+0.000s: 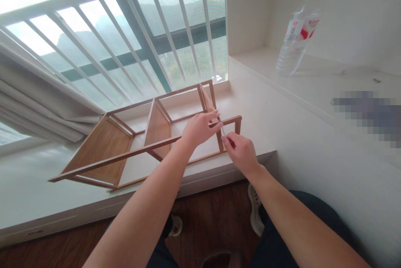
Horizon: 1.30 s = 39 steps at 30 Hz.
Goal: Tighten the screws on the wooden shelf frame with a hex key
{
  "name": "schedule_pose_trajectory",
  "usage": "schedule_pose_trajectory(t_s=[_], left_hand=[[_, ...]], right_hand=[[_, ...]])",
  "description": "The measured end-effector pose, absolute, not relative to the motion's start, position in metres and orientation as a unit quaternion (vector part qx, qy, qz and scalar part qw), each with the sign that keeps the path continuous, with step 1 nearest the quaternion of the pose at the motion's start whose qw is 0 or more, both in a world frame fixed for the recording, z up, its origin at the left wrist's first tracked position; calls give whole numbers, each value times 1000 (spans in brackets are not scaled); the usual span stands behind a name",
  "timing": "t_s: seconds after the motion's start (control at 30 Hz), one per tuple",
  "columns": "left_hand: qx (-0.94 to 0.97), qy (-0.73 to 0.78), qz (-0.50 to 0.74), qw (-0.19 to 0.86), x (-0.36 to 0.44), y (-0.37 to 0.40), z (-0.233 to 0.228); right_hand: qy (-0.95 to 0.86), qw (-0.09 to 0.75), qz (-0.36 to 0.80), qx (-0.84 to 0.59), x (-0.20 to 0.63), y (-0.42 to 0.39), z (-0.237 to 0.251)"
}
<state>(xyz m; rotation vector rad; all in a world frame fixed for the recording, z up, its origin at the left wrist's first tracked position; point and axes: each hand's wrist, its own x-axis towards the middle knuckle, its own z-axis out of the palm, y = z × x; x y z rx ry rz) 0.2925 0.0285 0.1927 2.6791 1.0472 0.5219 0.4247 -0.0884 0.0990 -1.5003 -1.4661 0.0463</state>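
A wooden shelf rack (109,142) lies on its side on the white window ledge (28,184). My left hand (199,128) grips the rack's upper rail near its right end. My right hand (241,153) is closed around a thin tool with a red handle (231,142), whose metal shaft points up at the rail by my left fingers. Both hands sit close together at the rack's right end frame.
A clear plastic water bottle (296,36) stands on the white shelf at the right. A curtain (37,97) hangs at the left, with a barred window behind. A dark wooden floor and my shoes (255,209) are below.
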Motion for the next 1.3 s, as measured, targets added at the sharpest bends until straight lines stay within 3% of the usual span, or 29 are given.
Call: schedule_pose_trajectory(t_s=[0.43,1.3], left_hand=[[909,357,181,115,293,28,191],[910,355,182,112,295,30,191]], right_hand=[[-601,501,-87,-617,425,-87,97],[-605,473,-132,-627,424,-80,107]])
